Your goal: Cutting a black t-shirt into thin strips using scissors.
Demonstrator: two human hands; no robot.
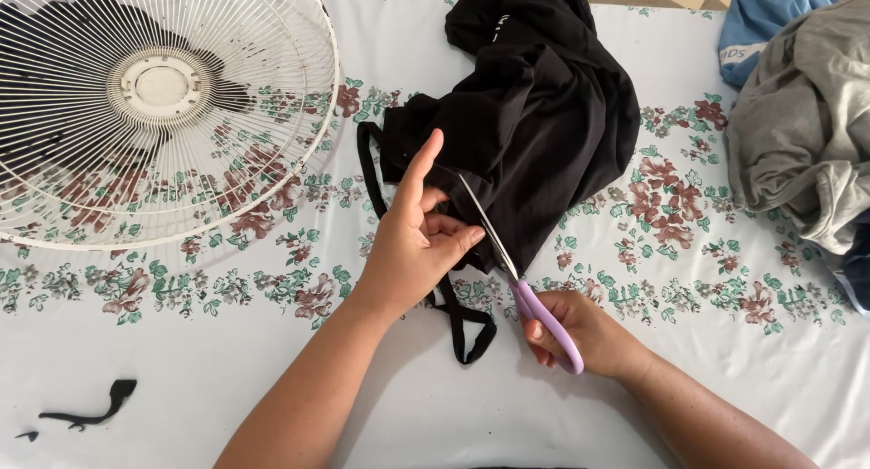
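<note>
A crumpled black garment (544,106) lies on a white cloth with a floral band (689,279). My left hand (417,238) pinches the garment's lower edge, index finger raised. My right hand (580,333) grips purple-handled scissors (521,283), whose metal blades point up and left into the black fabric beside my left fingers. A thin black strip (467,328) trails from the garment in a loop below my left hand.
A white fan grille (154,106) lies at the upper left. Grey clothing (807,125) and a blue garment (766,16) are piled at the right edge. Small black fabric scraps (95,410) lie at the lower left.
</note>
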